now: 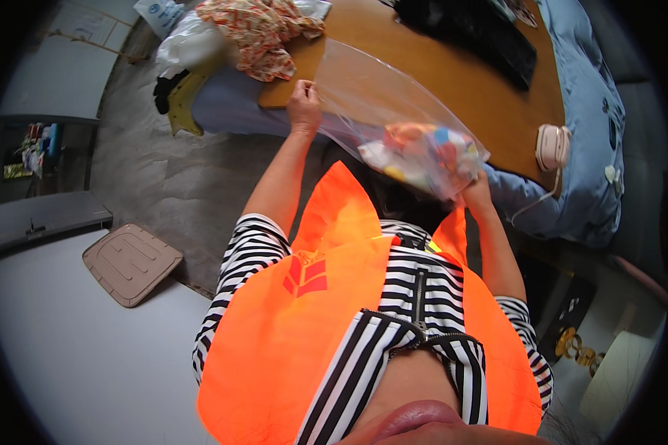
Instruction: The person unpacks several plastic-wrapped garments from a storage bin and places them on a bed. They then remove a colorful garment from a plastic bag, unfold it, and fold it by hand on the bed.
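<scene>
A clear plastic bag [378, 83] is stretched between my hands, in front of my orange vest. My left hand [304, 108] grips its upper corner at the left, near the board's edge. My right hand [475, 189] holds the lower right corner, partly hidden behind the plastic. Bunched multicoloured items [423, 150], seemingly soft fabric, lie in the bag's lower right part, close to my right hand. Beneath and behind the bag stretches a brown wooden board [462, 94].
Patterned orange-and-cream cloth [256, 39] is heaped at the board's left, beside a white plastic bag [186, 47]. A black garment [479, 39] lies at the back. A pink corded device [553, 147] sits on the right, by blue fabric [579, 189]. A brown lid-like panel [132, 264] is at lower left.
</scene>
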`<state>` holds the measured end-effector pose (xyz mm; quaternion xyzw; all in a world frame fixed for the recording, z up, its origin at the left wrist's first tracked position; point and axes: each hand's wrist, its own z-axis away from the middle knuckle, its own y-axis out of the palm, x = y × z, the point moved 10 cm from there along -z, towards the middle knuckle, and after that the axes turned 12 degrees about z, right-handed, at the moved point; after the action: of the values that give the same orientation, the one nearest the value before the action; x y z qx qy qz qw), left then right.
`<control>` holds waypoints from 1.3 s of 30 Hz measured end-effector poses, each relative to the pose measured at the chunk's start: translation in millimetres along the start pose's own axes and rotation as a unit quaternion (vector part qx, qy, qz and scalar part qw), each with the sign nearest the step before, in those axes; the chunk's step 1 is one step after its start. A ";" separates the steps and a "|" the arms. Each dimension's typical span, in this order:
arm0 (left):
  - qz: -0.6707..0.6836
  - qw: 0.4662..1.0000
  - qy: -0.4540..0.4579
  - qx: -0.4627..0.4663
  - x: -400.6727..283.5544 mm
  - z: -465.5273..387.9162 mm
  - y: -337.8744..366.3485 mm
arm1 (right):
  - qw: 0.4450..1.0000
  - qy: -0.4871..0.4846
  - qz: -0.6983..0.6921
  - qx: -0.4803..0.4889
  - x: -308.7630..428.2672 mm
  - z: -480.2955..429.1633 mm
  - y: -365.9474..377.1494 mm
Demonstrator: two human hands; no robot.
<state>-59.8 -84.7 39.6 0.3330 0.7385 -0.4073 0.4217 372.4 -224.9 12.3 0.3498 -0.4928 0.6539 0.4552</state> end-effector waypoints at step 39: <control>-0.129 0.932 -0.150 -0.303 10.3 -398.1 -216.0 | 0.995 -0.010 0.104 0.009 138.1 88.8 -58.9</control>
<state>-384.5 171.8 224.1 0.0264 0.7914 -0.2607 0.5523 381.5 -270.0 180.6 0.3076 -0.5250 0.6984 0.3768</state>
